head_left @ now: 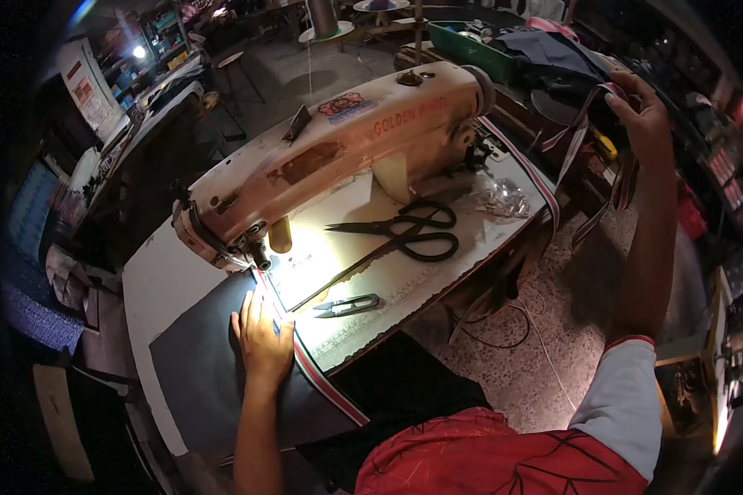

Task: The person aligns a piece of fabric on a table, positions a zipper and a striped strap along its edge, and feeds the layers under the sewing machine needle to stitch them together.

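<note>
My left hand lies with fingers stretched out on a dark sheet of material, just in front of the needle area of the sewing machine. Beside that hand, a red, white and black striped ribbon runs along the sheet's edge up to the machine's lit head. Raised at the far right, my right hand pinches a hanging length of similar striped ribbon. Black-handled scissors and small thread snips rest on the white machine table.
A clear plastic bag sits at the table's right end, where more ribbon hangs over the edge. Behind stand a green crate and piled dark cloth. A yellow-handled tool lies below the raised hand. Cables trail on the speckled floor.
</note>
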`<state>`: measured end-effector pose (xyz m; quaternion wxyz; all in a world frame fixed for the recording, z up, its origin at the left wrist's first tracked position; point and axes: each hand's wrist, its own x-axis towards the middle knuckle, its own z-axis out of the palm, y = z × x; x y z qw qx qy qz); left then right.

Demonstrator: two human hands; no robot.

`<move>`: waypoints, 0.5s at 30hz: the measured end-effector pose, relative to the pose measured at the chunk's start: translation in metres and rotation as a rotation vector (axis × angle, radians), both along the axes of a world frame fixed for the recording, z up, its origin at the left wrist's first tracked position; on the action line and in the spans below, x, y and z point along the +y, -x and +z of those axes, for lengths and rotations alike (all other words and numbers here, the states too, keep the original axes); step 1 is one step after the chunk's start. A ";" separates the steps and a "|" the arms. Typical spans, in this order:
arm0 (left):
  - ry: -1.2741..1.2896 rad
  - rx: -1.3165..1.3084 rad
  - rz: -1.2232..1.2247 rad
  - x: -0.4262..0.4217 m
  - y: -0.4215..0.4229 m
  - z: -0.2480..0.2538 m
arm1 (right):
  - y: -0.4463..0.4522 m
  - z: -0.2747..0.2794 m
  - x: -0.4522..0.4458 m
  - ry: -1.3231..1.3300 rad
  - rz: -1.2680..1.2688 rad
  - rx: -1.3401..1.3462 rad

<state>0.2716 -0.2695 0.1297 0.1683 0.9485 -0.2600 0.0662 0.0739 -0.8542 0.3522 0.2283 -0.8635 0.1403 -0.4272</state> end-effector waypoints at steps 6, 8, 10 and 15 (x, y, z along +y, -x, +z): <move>-0.018 0.010 0.010 0.000 0.000 0.000 | -0.048 0.004 -0.003 0.077 0.046 -0.007; -0.015 0.018 0.016 0.001 -0.001 0.000 | -0.078 -0.001 -0.007 0.137 0.004 -0.129; -0.011 0.010 0.007 0.001 0.000 -0.001 | -0.105 -0.018 -0.006 0.062 0.017 -0.230; -0.017 0.011 0.014 0.002 0.000 -0.001 | -0.159 -0.123 -0.038 -0.176 0.019 0.019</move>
